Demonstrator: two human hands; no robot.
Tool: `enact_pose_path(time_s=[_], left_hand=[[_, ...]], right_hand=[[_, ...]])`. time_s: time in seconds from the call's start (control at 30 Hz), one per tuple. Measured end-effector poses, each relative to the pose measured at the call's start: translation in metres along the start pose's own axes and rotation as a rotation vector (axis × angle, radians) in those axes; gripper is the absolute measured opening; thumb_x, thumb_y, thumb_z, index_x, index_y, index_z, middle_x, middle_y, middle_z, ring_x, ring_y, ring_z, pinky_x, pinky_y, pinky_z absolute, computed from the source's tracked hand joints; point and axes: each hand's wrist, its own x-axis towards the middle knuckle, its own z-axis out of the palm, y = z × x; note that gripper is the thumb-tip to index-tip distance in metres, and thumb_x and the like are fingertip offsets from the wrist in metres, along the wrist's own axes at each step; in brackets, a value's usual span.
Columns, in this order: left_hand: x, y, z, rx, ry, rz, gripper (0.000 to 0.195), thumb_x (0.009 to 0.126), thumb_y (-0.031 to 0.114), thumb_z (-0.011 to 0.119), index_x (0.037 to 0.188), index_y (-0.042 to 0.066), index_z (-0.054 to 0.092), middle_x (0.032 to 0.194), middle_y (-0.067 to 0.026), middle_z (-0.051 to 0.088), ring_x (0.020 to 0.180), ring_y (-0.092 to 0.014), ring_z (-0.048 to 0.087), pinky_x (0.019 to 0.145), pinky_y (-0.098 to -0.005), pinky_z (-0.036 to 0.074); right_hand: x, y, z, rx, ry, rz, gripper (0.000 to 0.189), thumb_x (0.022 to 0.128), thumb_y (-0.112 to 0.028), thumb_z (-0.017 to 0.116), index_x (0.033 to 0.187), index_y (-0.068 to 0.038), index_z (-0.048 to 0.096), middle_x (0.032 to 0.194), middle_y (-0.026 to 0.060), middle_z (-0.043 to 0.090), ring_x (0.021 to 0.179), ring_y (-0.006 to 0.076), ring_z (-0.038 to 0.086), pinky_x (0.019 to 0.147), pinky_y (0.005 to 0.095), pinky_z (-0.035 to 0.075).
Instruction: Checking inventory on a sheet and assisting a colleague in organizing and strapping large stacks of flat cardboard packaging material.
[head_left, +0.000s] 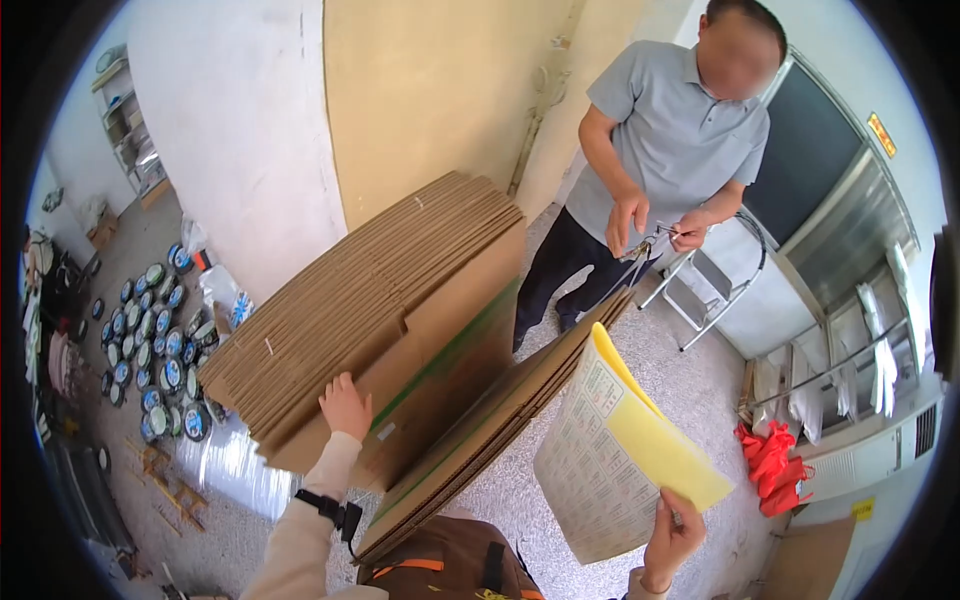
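My left hand (346, 405) rests with fingers apart on the front sheet of a large stack of folded cardboard boxes (360, 300), which stand on edge. A few more flattened cardboard boxes (495, 420) lean towards my body, with a gap between them and the big stack. At the lower right my right hand (674, 532) grips a folded yellow-and-white printed sheet (600, 457) by its lower edge. The sheet bears small printed panels and hangs beside the leaning boxes.
Across the boxes stands a person (682, 142) holding keys (646, 244). Behind is a folding step stool (701, 289). Many round blue-and-white items (161, 341) lie on the floor at left, near clear plastic wrap (236, 465). Red bags (772, 457) and a wall rack (832, 364) are at right.
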Motion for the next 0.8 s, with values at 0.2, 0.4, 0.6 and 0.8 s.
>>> enact_pose_path(time_s=[0.2, 0.4, 0.6, 0.8], left_hand=[[-0.004, 0.018, -0.021, -0.086, -0.172, 0.152, 0.056, 0.084, 0.041, 0.058, 0.117, -0.002, 0.046, 0.088, -0.0228, 0.062, 0.083, -0.034, 0.06, 0.069, -0.0421, 0.048], [0.013, 0.014, 0.014, -0.344, -0.442, 0.64, 0.041, 0.086, 0.043, 0.054, 0.072, 0.006, 0.062, 0.081, -0.017, 0.061, 0.077, -0.036, 0.057, 0.071, -0.0435, 0.048], [-0.031, 0.054, 0.043, -0.799, -1.172, 0.343, 0.034, 0.091, 0.038, 0.055, 0.09, 0.004, 0.061, 0.084, -0.0077, 0.063, 0.075, -0.016, 0.06, 0.067, -0.029, 0.049], [-0.036, 0.166, -0.033, -1.122, -0.71, 0.546, 0.02, 0.087, 0.015, 0.061, 0.101, 0.0, 0.059, 0.093, -0.0074, 0.064, 0.088, -0.016, 0.062, 0.08, -0.0299, 0.049]], right_hand=[[0.013, -0.009, -0.007, -0.007, 0.046, -0.098, 0.016, 0.076, 0.01, 0.06, 0.087, 0.002, 0.066, 0.081, 0.0126, 0.066, 0.074, 0.0164, 0.062, 0.069, 0.0249, 0.046], [0.02, -0.021, -0.011, -0.099, 0.04, -0.107, 0.015, 0.076, 0.008, 0.062, 0.088, 0.001, 0.067, 0.081, 0.0129, 0.067, 0.074, 0.0177, 0.063, 0.069, 0.025, 0.047], [0.044, -0.023, -0.012, -0.107, 0.031, -0.082, 0.015, 0.075, 0.006, 0.065, 0.088, 0.0, 0.068, 0.079, 0.0122, 0.067, 0.073, 0.0149, 0.063, 0.067, 0.0236, 0.046], [0.06, -0.001, -0.036, 0.139, 0.036, -0.004, 0.014, 0.075, 0.006, 0.066, 0.089, 0.001, 0.069, 0.085, 0.0085, 0.068, 0.077, 0.0111, 0.061, 0.069, 0.0215, 0.046]])
